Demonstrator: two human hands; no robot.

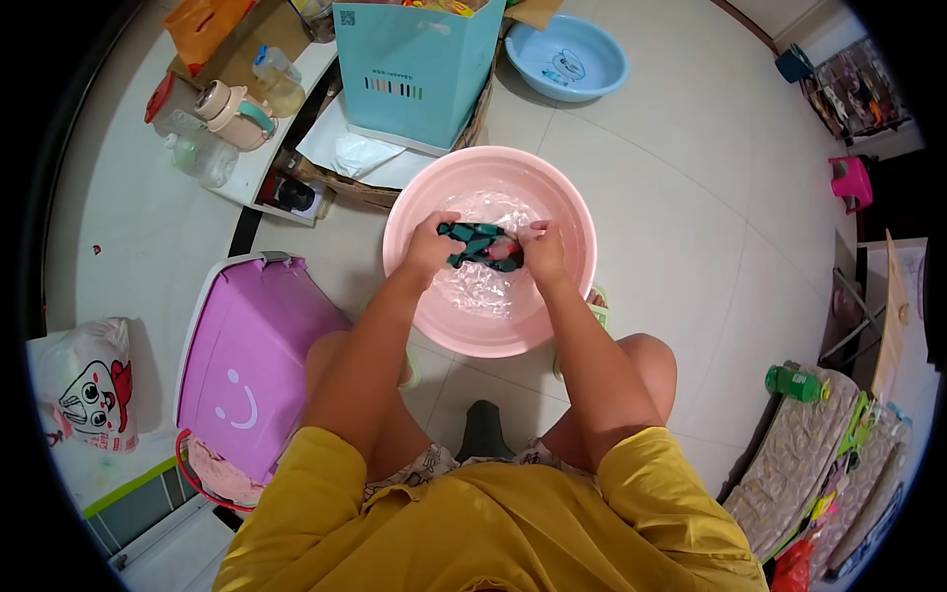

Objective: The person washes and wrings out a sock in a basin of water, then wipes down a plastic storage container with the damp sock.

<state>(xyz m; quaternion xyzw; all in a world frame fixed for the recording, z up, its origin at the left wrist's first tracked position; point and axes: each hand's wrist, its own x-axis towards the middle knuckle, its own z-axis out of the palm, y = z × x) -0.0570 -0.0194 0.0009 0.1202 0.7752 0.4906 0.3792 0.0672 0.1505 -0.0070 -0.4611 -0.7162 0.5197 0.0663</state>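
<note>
A small dark cloth (475,243) with a teal-and-black pattern and a reddish patch stretches between my hands over the pink basin (419,316). Rippling water (483,294) fills the basin's bottom, just around and below the cloth. At the cloth's left end, my left hand (430,247) grips it with fingers curled over the edge. My right hand (544,251) pinches the right end. Whether the cloth's underside touches the water is hard to tell, and its exact kind does not show.
Beyond the basin stand a light-blue box (414,74) and a blue basin (570,64). A purple storage bin (256,365) is at my left, near a shelf with bottles and a thermos (237,116). At right are a pink stool (850,185) and a green bottle (792,383).
</note>
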